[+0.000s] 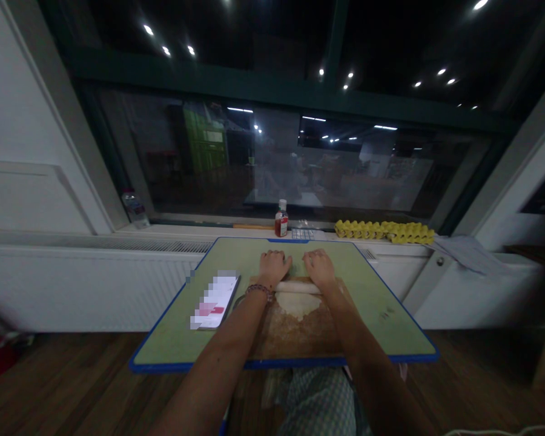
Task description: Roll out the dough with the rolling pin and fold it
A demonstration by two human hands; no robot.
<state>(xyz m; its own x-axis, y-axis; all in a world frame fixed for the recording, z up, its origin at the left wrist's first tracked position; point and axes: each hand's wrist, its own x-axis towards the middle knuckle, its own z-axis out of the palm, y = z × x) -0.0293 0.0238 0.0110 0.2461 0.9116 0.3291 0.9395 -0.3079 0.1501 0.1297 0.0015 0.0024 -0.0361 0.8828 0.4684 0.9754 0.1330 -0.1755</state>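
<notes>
A pale rolling pin (pixel 298 287) lies across a sheet of rolled dough (pixel 296 304) with an uneven edge. The heel of my left hand (pixel 274 266) rests over the pin's left end, its fingers reaching past it and its thumb apart. Over the right end lies my right hand (pixel 318 265), palm down, fingers also forward of the pin. Neither hand wraps round it; both hide its ends. Beneath the dough is a brown wooden board (pixel 295 340), dusted with flour.
A green folding table (pixel 376 327) with a blue rim carries the board. To the left lies a lit phone (pixel 218 303), partly pixelated. On the windowsill stand a red-labelled bottle (pixel 281 221), a blister pack (pixel 303 233), a yellow bumpy strip (pixel 384 231) and a water bottle (pixel 135 209).
</notes>
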